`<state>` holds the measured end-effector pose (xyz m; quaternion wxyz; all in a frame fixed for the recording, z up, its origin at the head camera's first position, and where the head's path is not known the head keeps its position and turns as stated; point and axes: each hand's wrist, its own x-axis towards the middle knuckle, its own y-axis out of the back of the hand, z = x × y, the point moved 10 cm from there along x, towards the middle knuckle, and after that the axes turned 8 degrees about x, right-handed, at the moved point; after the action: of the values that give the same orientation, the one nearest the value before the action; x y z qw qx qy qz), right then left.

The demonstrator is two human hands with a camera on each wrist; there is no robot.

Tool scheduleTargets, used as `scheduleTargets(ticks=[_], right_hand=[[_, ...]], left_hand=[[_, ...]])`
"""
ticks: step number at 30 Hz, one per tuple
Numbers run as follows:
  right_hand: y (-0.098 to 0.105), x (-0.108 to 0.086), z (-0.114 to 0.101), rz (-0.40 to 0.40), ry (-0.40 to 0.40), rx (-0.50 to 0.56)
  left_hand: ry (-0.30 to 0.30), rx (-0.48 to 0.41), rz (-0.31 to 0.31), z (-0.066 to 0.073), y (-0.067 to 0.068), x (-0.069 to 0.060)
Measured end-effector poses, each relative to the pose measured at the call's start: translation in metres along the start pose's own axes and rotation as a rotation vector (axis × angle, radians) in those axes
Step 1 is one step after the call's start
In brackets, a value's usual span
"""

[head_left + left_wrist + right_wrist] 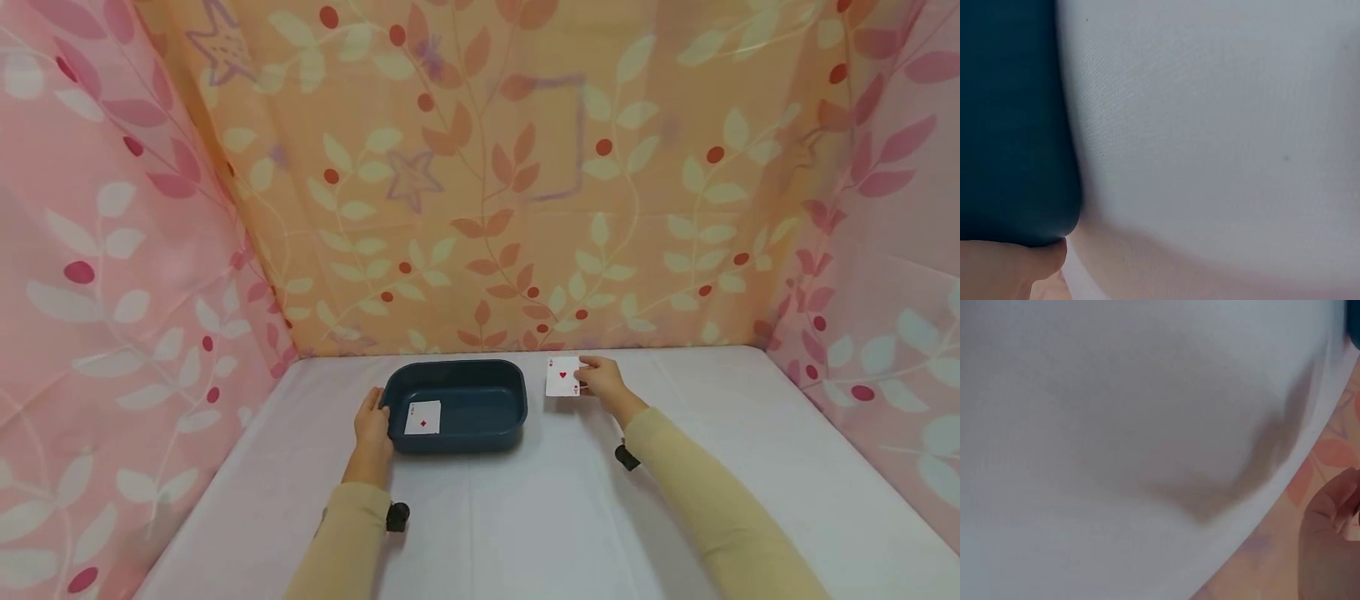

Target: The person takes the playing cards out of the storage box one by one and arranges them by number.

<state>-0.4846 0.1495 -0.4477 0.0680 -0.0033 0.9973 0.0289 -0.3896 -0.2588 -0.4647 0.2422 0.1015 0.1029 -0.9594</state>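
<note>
A dark blue rectangular basin (457,442) stands on the white-covered table. Inside it, at the left, a playing card (422,418) with a red diamond lies face up. My left hand (372,429) rests against the basin's left end. In the left wrist view, a digit (1016,265) touches the basin wall (1013,125) near its corner. Right of the basin, my right hand (606,385) pinches the right edge of an ace of hearts (558,379), its face towards me. The right wrist view shows only part of that hand (1329,544); the card is out of sight there.
The white tablecloth (480,533) spreads around the basin. An orange patterned curtain (480,208) rises behind the table, with pink curtains at the left (97,350) and right (892,275). A small black device sits at each wrist.
</note>
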Motion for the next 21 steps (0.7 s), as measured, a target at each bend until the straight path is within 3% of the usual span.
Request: scheduleTargets(ticks=[4, 13, 14, 19, 21], right_hand=[[0.008, 0.003, 0.01, 0.057, -0.047, 0.035], [0.009, 0.015, 0.031, 0.08, -0.152, 0.137], [0.009, 0.023, 0.037, 0.077, -0.158, 0.162], [0.017, 0.1, 0.096, 0.035, -0.139, 0.272], [0.022, 0.126, 0.114, 0.007, -0.101, 0.321]], left_hand=[[0.006, -0.008, -0.009, 0.0, -0.001, 0.0], [0.006, -0.016, -0.034, -0.003, -0.002, 0.0], [0.004, -0.019, -0.036, -0.002, -0.002, 0.0], [-0.006, -0.031, -0.038, 0.0, -0.003, 0.0], [-0.005, -0.032, -0.036, 0.0, -0.002, 0.0]])
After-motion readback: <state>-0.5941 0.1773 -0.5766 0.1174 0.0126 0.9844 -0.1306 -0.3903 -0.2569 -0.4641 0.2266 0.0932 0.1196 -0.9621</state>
